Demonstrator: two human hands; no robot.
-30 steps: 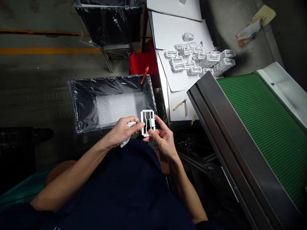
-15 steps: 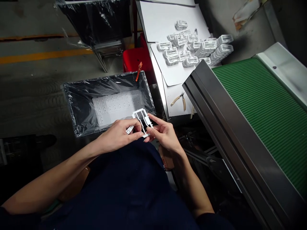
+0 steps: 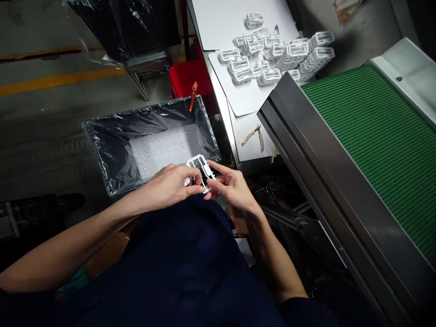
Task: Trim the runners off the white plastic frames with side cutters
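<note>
Both hands meet in front of the person's dark navy top, just above the near right corner of a black crate [image 3: 112, 156]. The crate is lined with clear plastic film [image 3: 102, 150], which wraps over its rim. On its floor lies a flat white layer of parts [image 3: 163, 150] in rows, though the detail is too faint to tell them apart. A small orange tag [image 3: 193, 96] stands on the crate's far rim.

The left hand [image 3: 166, 185] reaches in from the left with the forearm nearly level, its fingers curled and pinching the left side of a white plastic frame [image 3: 200, 171] together with a small white piece [image 3: 187, 181]. The right hand [image 3: 231, 188] comes up from the near right, its thumb and forefinger pinching the frame's right side, with the forefinger stretched over the top.

The frame lies nearly flat between the hands, its long axis slanting from far left to near right.

Further right, a white table [image 3: 218, 86] carries white sheets, a heap of similar white frames [image 3: 262, 56], and tan-handled pliers [image 3: 254, 138]. A green conveyor belt [image 3: 361, 145] runs along the right side.
</note>
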